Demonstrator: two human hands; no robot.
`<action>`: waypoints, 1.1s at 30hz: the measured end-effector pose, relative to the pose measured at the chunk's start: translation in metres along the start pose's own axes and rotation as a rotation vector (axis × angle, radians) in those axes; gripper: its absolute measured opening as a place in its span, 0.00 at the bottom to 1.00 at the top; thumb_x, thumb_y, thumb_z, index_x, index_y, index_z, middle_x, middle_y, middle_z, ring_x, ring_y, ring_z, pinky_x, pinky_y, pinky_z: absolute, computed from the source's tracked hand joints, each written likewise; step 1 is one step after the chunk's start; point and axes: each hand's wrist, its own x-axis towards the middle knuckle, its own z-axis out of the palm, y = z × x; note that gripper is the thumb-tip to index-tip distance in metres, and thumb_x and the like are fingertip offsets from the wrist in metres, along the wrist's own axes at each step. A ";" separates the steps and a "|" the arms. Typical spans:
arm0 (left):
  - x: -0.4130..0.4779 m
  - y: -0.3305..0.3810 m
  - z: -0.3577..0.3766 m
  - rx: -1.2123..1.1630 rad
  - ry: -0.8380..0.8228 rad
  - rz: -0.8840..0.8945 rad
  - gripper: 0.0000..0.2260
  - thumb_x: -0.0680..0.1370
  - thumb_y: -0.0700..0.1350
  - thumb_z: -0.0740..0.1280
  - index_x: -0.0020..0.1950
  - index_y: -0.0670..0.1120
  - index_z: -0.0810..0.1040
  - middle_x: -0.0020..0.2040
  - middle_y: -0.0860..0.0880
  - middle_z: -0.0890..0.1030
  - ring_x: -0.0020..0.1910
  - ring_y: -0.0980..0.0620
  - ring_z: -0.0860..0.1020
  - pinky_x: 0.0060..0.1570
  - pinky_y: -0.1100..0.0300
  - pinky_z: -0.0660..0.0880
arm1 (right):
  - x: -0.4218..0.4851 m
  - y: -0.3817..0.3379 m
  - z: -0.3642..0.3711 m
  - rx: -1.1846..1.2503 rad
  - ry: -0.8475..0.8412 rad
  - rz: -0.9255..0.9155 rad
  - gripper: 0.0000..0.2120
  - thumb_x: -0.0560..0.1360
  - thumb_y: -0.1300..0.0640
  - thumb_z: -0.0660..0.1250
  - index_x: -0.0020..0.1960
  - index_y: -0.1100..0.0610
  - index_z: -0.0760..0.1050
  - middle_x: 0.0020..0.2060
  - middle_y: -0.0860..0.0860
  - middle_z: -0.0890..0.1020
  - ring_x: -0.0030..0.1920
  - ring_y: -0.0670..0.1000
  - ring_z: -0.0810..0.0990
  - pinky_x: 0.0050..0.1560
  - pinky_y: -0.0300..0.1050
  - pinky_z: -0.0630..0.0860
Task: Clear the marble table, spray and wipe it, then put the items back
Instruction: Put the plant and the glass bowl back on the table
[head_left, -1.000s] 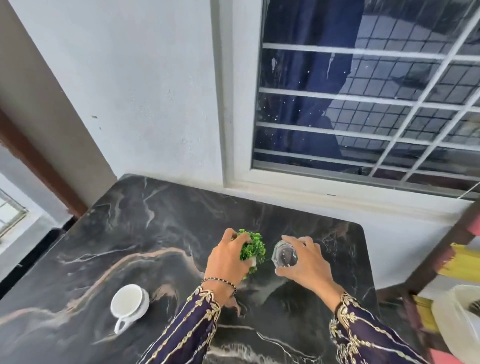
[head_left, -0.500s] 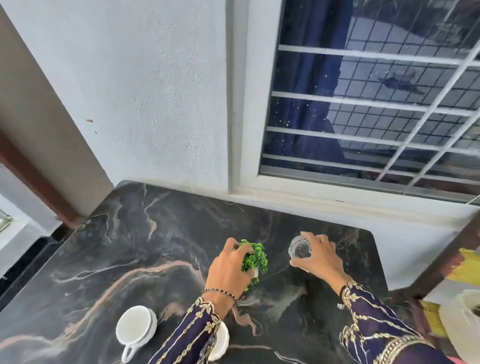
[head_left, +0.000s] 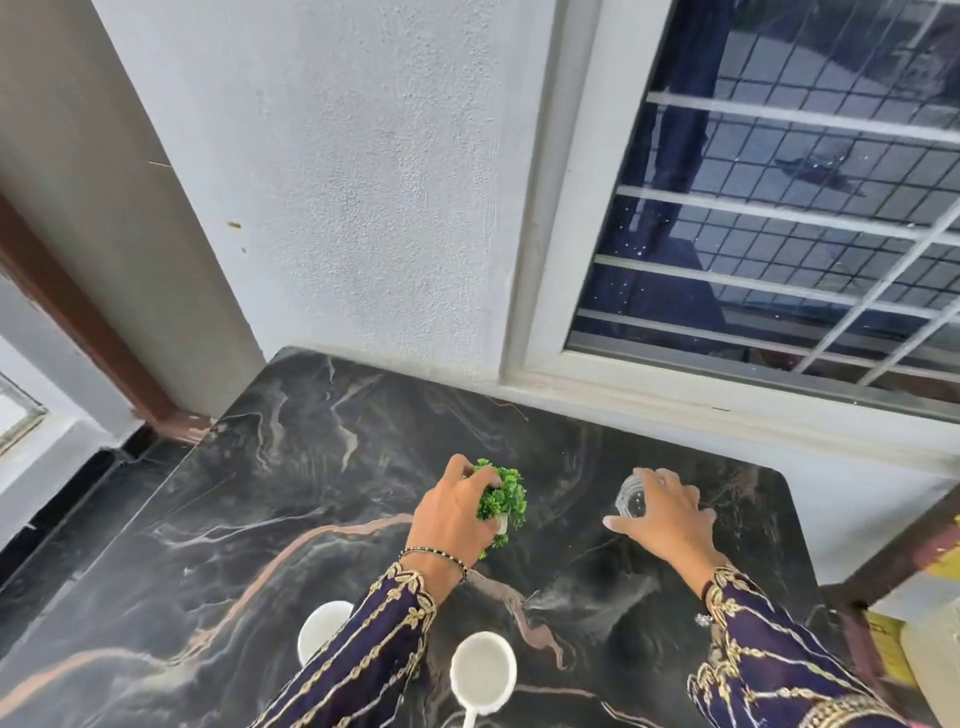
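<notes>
The black marble table (head_left: 291, 488) with pale and pink veins fills the lower half of the head view. My left hand (head_left: 454, 519) grips a small green plant (head_left: 504, 501) in a white pot, standing near the table's middle. To the right, my right hand (head_left: 667, 519) holds a clear drinking glass (head_left: 629, 500) from above, resting on the marble. Two white cups sit near the front edge: one cup (head_left: 321, 626) partly hidden under my left sleeve, the other cup (head_left: 483, 673) with its handle toward me.
A white wall (head_left: 363, 182) and a barred window (head_left: 779, 208) stand right behind the table. A brown door frame (head_left: 78, 312) runs at the left. Past the table's right edge are a dark wooden piece (head_left: 893, 551) and yellow and white items (head_left: 930, 644).
My right hand carried the glass to the right and farther back, away from the plant. The view shifted, bringing a second white cup into sight at the front.
</notes>
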 end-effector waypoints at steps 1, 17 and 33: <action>0.002 -0.004 -0.003 0.003 -0.002 -0.003 0.17 0.72 0.46 0.72 0.60 0.51 0.75 0.59 0.50 0.71 0.48 0.46 0.79 0.48 0.56 0.77 | -0.001 -0.007 0.001 -0.011 0.005 -0.008 0.40 0.72 0.35 0.72 0.77 0.48 0.63 0.77 0.52 0.64 0.75 0.60 0.64 0.71 0.63 0.65; 0.036 -0.084 -0.041 0.094 0.010 -0.066 0.19 0.74 0.45 0.69 0.64 0.51 0.73 0.63 0.49 0.70 0.53 0.44 0.79 0.51 0.50 0.78 | -0.011 -0.198 0.044 0.401 -0.222 -0.405 0.36 0.72 0.50 0.78 0.75 0.43 0.65 0.68 0.46 0.74 0.49 0.46 0.83 0.55 0.41 0.78; 0.117 -0.186 -0.100 0.123 0.077 0.008 0.24 0.74 0.41 0.70 0.68 0.51 0.71 0.67 0.48 0.70 0.55 0.43 0.78 0.52 0.50 0.79 | 0.046 -0.344 0.065 0.886 -0.193 -0.329 0.31 0.74 0.60 0.75 0.72 0.40 0.70 0.54 0.46 0.84 0.49 0.40 0.83 0.49 0.33 0.76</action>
